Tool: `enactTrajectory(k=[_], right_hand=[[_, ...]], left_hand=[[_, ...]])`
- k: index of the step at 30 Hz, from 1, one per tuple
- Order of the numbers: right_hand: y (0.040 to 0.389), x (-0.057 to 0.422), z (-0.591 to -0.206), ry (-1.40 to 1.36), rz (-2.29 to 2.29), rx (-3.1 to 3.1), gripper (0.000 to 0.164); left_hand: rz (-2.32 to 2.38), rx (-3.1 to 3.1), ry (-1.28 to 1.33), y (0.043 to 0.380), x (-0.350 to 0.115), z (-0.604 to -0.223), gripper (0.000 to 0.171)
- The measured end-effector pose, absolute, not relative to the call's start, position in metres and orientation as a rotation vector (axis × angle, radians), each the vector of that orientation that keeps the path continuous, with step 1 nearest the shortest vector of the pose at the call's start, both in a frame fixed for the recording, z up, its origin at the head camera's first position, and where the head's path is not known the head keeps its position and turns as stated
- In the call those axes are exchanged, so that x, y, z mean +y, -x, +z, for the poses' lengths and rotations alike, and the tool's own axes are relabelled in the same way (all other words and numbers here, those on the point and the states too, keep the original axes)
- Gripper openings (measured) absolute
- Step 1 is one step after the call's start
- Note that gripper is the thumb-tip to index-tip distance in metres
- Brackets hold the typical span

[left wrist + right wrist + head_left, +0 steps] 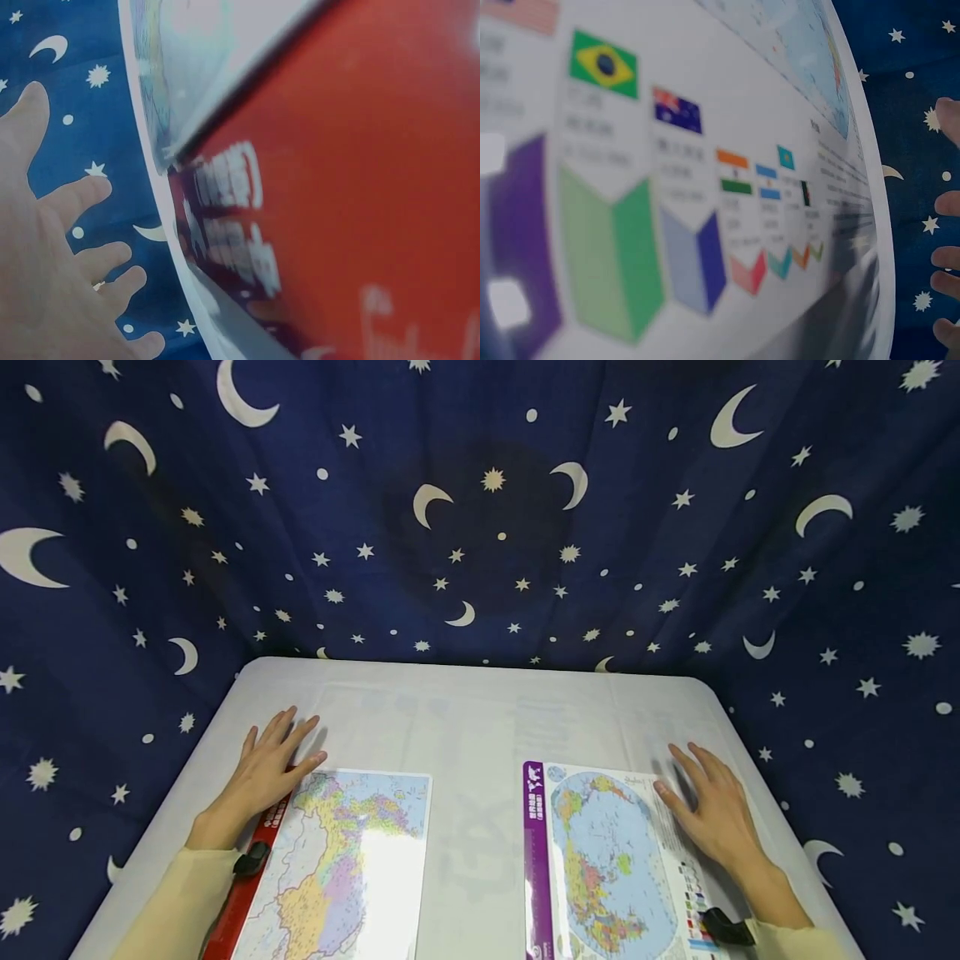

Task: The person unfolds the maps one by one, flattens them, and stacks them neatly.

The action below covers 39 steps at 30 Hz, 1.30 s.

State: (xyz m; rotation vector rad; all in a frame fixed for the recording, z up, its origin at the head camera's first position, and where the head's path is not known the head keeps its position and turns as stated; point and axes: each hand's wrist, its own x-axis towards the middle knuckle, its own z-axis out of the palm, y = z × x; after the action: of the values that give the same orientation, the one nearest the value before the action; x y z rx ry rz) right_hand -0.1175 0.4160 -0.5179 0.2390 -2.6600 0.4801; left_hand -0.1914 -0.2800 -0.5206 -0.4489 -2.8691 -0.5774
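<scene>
A glossy map sheet with a red strip (333, 860) lies on the left half of the white table, glare whitening its lower right part. My left hand (262, 772) is over its upper left corner, fingers straight and spread. The red strip (360, 172) fills much of the left wrist view. On the right lies a world map sheet (615, 843) with a purple strip down its left side. Beside its upper right edge is my right hand (716, 814), fingers extended and holding nothing. Small flags and coloured bars printed on this sheet (705, 172) show in the right wrist view.
The white table (472, 718) has rounded far corners. A dark blue curtain (495, 527) with moons and stars surrounds its back and sides. Black wrist straps (253, 858) sit by both cream sleeves. A strip of table separates the two sheets.
</scene>
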Motion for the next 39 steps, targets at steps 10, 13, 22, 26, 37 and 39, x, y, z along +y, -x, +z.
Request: enactTrajectory(k=[10, 13, 22, 26, 37, 39], right_hand=[[0.108, 0.413, -0.518, -0.232, 0.497, -2.673, 0.071], [0.105, 0.414, -0.519, -0.229, 0.502, -2.672, 0.071], [0.098, 0.418, -0.520, -0.199, 0.489, -2.691, 0.070], [0.094, 0.419, -0.520, -0.177, 0.508, -2.699, 0.070], [0.081, 0.418, -0.524, -0.116, 0.537, -2.744, 0.071], [0.079, 0.417, -0.525, -0.109, 0.539, -2.746, 0.071]], left_hand=[[-0.606, -2.873, 0.468, 0.187, -0.270, -0.517, 0.073], [-0.604, -2.873, 0.477, 0.186, -0.268, -0.517, 0.072], [-0.658, -2.871, 0.491, 0.186, -0.260, -0.519, 0.072], [-0.659, -2.877, 0.514, 0.184, -0.256, -0.518, 0.073], [-0.673, -2.881, 0.552, 0.180, -0.246, -0.518, 0.073], [-0.690, -2.883, 0.566, 0.179, -0.244, -0.517, 0.073]])
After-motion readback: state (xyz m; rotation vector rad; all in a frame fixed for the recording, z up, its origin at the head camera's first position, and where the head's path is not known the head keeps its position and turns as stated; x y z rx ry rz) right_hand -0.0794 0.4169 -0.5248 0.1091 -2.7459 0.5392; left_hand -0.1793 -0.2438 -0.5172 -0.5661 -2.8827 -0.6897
